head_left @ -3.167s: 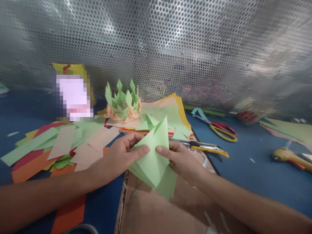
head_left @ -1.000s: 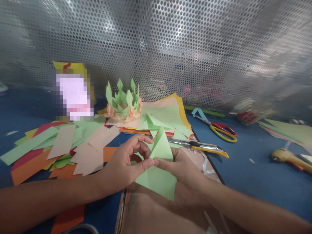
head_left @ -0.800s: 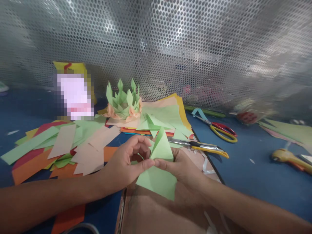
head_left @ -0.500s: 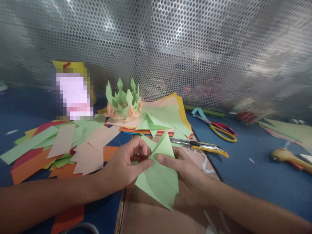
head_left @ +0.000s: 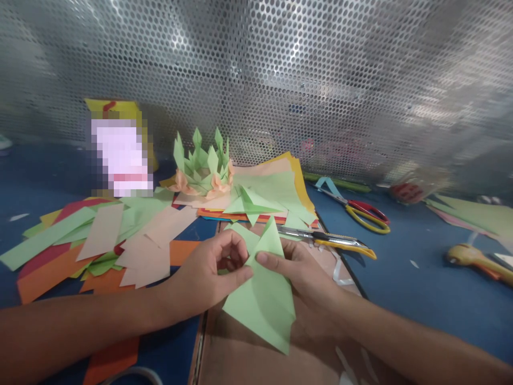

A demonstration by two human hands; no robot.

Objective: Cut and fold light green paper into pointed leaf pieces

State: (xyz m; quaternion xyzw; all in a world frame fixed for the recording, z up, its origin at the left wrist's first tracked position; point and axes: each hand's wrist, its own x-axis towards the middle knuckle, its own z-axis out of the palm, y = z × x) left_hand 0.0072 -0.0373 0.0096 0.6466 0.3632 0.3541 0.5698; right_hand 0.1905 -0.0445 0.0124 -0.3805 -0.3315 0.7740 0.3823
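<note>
A folded piece of light green paper (head_left: 262,297) is held between both my hands just above a brown board (head_left: 240,358). My left hand (head_left: 204,272) pinches its left edge with thumb and curled fingers. My right hand (head_left: 302,275) grips the right side, thumb lying across the front of the paper. The paper has a pointed tip at the top and a wide flap hanging down toward me.
A green and peach paper crown (head_left: 201,168) stands behind on a stack of coloured sheets (head_left: 276,187). Cut paper strips (head_left: 100,235) lie to the left. A yellow utility knife (head_left: 332,241), red and yellow scissors (head_left: 363,212) and a yellow tool (head_left: 479,260) lie on the blue table. A perforated metal wall (head_left: 280,69) rises behind.
The green paper has been unfolded and tilted, so its lower flap now hangs wider and lower. My right thumb has slid onto the front of the paper. Both hands stayed in place.
</note>
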